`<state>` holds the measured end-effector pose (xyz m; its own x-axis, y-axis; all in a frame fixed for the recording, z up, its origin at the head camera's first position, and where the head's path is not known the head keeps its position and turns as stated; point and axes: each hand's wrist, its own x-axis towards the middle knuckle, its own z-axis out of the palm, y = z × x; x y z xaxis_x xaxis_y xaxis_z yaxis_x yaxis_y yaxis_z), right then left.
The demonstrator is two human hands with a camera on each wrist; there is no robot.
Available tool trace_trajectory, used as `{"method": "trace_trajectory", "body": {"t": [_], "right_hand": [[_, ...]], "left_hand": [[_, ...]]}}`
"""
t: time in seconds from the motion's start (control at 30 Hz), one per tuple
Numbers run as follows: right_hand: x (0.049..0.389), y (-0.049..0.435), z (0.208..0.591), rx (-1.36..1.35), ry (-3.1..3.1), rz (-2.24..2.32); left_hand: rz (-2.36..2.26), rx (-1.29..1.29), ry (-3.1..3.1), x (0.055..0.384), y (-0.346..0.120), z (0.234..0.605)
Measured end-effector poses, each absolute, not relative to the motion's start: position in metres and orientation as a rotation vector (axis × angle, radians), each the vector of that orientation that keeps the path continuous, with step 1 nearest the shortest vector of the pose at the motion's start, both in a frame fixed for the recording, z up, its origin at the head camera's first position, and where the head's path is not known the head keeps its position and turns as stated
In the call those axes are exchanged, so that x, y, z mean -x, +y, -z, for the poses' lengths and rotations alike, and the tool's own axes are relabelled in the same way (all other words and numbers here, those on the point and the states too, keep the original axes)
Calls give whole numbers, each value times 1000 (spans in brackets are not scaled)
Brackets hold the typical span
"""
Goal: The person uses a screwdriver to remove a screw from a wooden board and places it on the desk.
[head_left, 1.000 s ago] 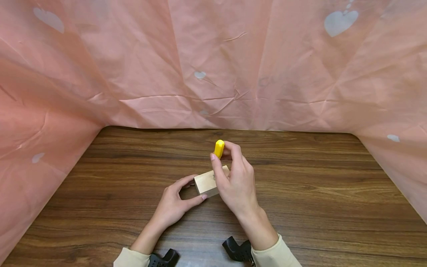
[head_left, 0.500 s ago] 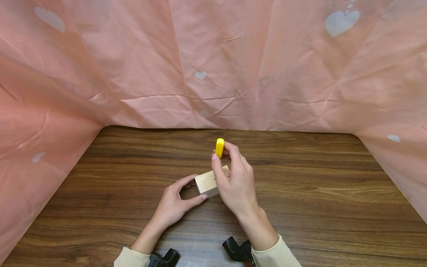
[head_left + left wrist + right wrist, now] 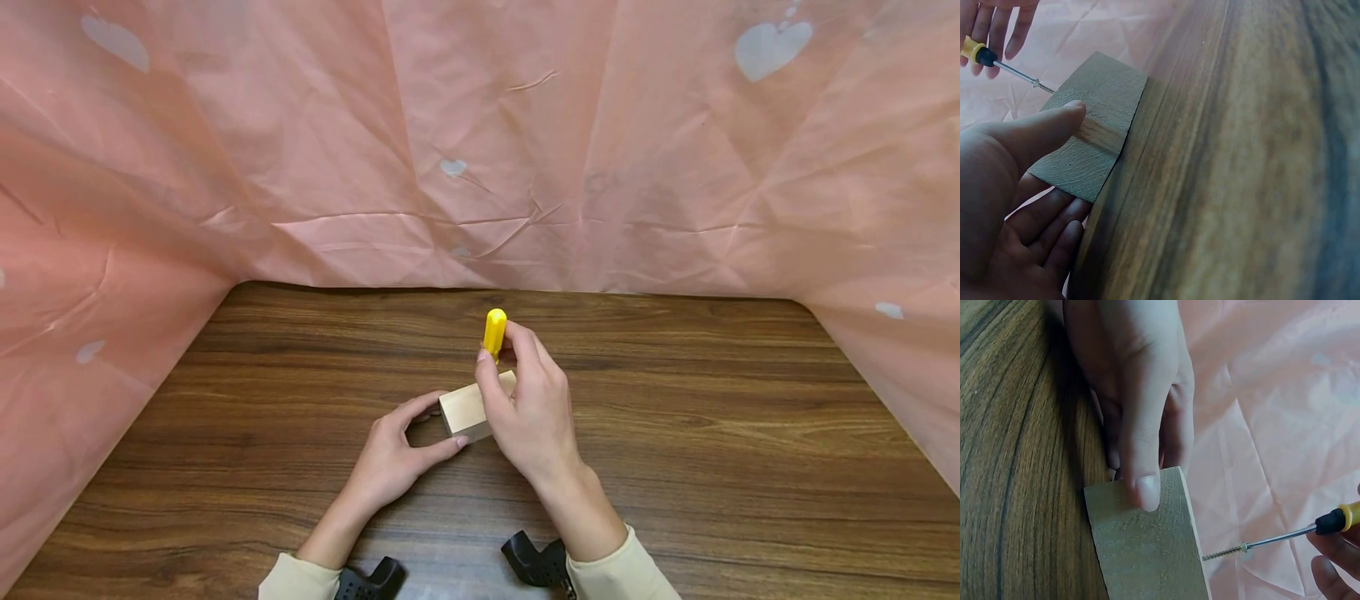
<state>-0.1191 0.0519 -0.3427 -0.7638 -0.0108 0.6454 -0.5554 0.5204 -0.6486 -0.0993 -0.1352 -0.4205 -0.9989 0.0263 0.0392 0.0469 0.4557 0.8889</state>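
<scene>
A pale wooden block (image 3: 463, 408) rests on the table, and my left hand (image 3: 388, 462) grips its left end between thumb and fingers. My right hand (image 3: 534, 421) pinches the yellow handle of a screwdriver (image 3: 495, 332) above the block's right part. In the right wrist view, the screwdriver's thin metal shaft (image 3: 1282, 537) meets the head of a screw (image 3: 1225, 552), whose threaded end stands in the block's top face. The left wrist view shows the same screw (image 3: 1042, 86) upright to that face, much of its thread exposed. In the head view the right hand hides the screw.
The brown wood-grain table (image 3: 697, 417) spreads around both hands. A pink curtain (image 3: 337, 150) with pale hearts hangs along the back and sides. Black wrist mounts (image 3: 534, 560) sit at both sleeves near the front.
The right fingers have shifted slightly on the screwdriver's handle, and more of its lower part shows. The block and left hand have stayed nearly in place.
</scene>
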Motion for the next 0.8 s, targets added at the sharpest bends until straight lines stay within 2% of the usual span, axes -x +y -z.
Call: {"method": "trace_trajectory", "body": {"t": [0.8], "right_hand": [[119,53,342,-454,-2148,-1240]], "left_hand": [[1649,67,-2660,100,-135,421]]}}
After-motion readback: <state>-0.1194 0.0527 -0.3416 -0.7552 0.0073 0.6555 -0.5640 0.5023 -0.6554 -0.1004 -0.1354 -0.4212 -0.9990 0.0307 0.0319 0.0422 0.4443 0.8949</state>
